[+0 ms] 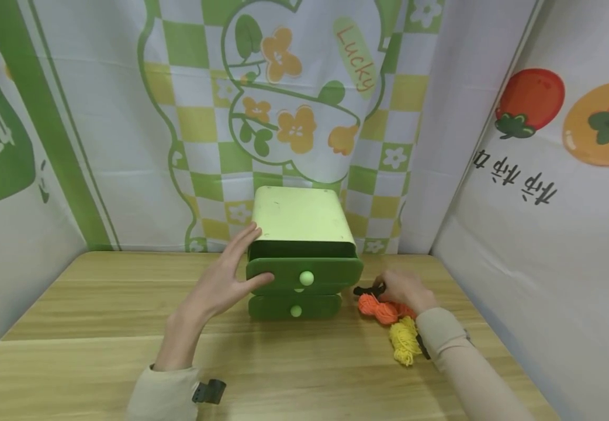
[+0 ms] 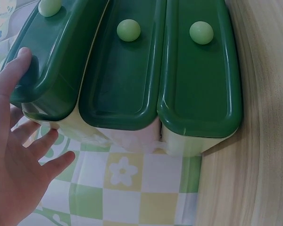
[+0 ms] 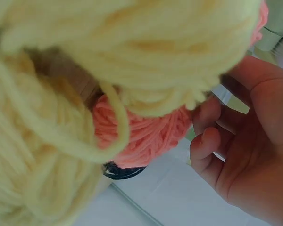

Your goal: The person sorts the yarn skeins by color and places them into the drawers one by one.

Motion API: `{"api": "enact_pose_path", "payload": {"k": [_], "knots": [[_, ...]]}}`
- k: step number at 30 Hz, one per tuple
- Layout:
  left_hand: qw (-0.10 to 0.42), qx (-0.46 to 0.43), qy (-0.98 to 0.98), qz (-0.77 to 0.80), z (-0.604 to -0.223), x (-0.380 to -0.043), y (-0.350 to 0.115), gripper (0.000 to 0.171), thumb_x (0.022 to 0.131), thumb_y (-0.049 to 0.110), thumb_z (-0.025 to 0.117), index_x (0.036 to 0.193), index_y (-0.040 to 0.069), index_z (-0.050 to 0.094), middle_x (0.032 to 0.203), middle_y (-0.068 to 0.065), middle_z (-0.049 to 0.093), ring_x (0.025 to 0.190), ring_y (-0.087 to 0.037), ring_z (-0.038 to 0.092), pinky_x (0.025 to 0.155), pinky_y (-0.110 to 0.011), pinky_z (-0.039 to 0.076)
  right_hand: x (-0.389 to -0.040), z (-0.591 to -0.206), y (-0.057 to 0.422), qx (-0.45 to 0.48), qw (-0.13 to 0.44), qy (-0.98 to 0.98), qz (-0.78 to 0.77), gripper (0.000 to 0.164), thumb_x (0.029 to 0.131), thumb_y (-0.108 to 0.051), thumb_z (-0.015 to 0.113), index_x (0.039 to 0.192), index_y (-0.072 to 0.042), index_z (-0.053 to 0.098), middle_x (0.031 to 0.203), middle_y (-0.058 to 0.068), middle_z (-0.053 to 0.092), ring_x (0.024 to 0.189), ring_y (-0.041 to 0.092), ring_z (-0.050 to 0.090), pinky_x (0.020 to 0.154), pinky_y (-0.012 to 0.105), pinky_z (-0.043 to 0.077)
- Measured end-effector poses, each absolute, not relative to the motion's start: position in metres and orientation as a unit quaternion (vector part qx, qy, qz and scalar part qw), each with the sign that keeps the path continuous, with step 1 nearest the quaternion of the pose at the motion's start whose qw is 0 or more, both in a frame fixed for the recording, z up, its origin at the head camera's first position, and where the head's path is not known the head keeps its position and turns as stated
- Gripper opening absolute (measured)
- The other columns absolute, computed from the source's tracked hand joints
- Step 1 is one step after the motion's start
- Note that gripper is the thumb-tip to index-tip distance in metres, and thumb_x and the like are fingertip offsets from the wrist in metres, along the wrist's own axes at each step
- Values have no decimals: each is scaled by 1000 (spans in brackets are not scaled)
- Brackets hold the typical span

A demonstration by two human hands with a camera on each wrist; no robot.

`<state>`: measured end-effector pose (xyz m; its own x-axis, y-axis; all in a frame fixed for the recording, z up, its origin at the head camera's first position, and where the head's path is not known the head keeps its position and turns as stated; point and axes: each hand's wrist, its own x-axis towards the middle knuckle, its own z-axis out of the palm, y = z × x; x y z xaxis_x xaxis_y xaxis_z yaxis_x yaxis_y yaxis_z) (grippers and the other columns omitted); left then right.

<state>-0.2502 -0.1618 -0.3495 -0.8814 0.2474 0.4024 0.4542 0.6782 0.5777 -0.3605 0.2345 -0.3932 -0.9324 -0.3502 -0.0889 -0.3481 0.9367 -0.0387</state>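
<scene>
A small pale-green cabinet (image 1: 299,213) with dark green drawers stands on the table. Its top drawer (image 1: 278,275) is pulled partway out, with a dark opening above the front. My left hand (image 1: 220,286) is at the cabinet's left side, fingers spread and thumb over the drawer front. To the right of the cabinet, my right hand (image 1: 401,289) pinches a small black bundle (image 1: 364,290), its far end partly hidden by the fingers. Orange yarn (image 1: 380,310) lies just below that hand. A yellow yarn skein (image 1: 404,342) sits nearer me and looms large in the right wrist view.
Two lower drawers, the middle one (image 2: 127,70) and the bottom one (image 2: 200,75), are closed. Round light-green knobs mark the fronts. Behind the wooden table (image 1: 304,374) hangs a checkered curtain (image 1: 199,152), and printed white cloth (image 1: 536,245) borders the right side.
</scene>
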Motion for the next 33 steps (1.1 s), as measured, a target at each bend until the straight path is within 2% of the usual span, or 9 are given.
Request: {"api": "enact_pose_path", "payload": {"k": [10,22,29,33], "knots": [[140,-189,-905,-355,-349,-247,-162,90,88,62,64,159,38,14,167,12,6,151,-34,23,107,-73,35,-360,-394,232,-179,47,983,4,31,76,-16,75,108,-15,76,106,6,74,92,24,66,74,48,56],[139,-190,-904,-356,-347,-248,-161,89,88,62,64,158,39,14,167,13,6,151,-34,25,106,-72,37,-358,-391,231,-190,14,981,29,27,74,-16,76,101,-14,77,97,4,74,82,21,66,63,44,54],[144,-193,-904,-354,-347,-248,-161,90,89,61,64,159,36,14,168,10,7,150,-36,25,105,-73,37,-356,-390,231,-189,-4,982,22,17,74,-17,78,90,-14,73,80,-1,66,69,16,56,54,35,45],[143,-192,-904,-354,-348,-248,-161,89,89,61,64,159,37,14,168,11,7,150,-35,25,105,-72,38,-356,-390,231,-190,-13,982,16,12,75,-19,78,84,-15,71,76,-2,63,66,16,53,52,33,41]]}}
